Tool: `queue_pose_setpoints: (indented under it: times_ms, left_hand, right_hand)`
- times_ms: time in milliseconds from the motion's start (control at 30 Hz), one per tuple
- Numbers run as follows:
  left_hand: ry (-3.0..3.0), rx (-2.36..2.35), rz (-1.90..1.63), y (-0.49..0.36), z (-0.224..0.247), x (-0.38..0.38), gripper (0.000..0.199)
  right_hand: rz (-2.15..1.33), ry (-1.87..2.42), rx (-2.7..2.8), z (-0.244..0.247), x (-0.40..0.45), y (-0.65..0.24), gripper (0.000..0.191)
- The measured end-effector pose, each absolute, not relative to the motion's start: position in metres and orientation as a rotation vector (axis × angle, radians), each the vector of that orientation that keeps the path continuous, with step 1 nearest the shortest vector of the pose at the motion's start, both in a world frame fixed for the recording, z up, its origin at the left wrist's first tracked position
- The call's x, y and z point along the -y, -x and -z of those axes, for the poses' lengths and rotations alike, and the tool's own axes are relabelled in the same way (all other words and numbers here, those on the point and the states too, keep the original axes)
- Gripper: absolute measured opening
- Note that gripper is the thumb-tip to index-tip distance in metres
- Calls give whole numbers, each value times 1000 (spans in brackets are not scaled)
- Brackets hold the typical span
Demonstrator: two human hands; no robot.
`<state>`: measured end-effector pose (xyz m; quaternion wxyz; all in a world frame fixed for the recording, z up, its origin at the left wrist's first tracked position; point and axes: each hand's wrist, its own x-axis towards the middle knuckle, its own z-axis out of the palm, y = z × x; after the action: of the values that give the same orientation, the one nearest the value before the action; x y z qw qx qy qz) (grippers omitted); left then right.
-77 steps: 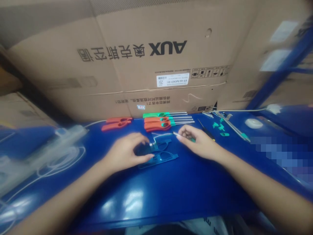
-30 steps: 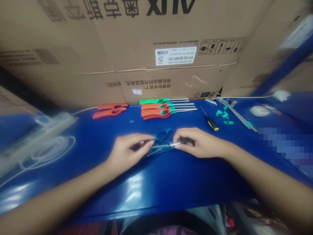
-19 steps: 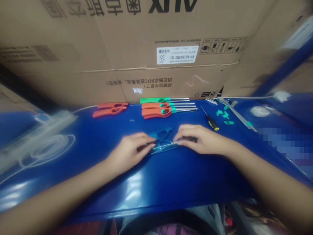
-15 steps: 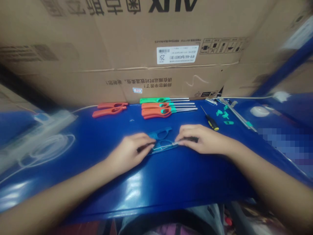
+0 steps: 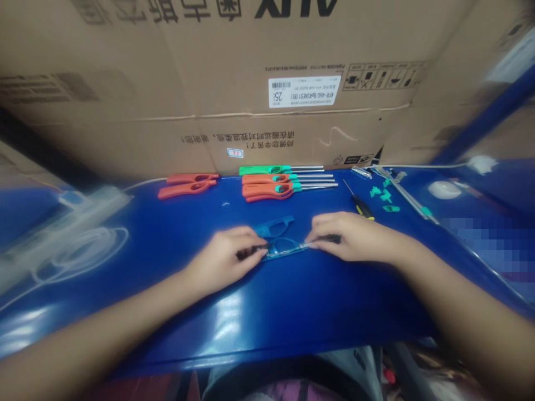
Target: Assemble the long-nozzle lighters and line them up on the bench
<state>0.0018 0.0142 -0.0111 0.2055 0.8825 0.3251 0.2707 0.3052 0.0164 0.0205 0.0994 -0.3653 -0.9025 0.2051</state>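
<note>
Pinching a small silver piece (image 5: 306,245) between thumb and fingertips, the right hand (image 5: 349,236) is at the right end of the nearer blue handle (image 5: 287,255). That handle lies flat on the blue table (image 5: 271,317), between the two hands. The left hand (image 5: 229,257) curls over its left end, thumb and fingertips drawn together; I cannot tell whether they clamp anything, since shadow and fingers hide the spot. Just beyond lies another blue handle (image 5: 264,229). Farther back, a screwdriver (image 5: 361,206) rests near the right hand, left of some small green pieces (image 5: 385,196). Orange lighters (image 5: 264,192) and a green lighter (image 5: 258,171) lie before the cardboard box (image 5: 234,83), with two red handles (image 5: 184,191) to their left.
</note>
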Motion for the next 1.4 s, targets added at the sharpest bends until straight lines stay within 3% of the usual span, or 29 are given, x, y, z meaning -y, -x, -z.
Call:
queue_pose_setpoints:
  times_ms: [533, 1033, 1200, 1400]
  left_hand:
    - [-2554, -907, -699, -6, 10, -16, 22]
    - [-2606, -856, -681, -5, 11, -15, 25]
    - [-2619, -867, -674, -4, 13, -16, 25]
    - [-2625, -845, -699, -6, 16, -17, 24]
  right_hand:
    - [-2, 1121, 2914, -23, 0, -288, 25]
    - [-757, 1227, 2387, -5, -14, -278, 10]
    - [-805, 1326, 2309, -5, -15, -277, 10]
    - [-733, 1061, 2372, -7, -11, -280, 7]
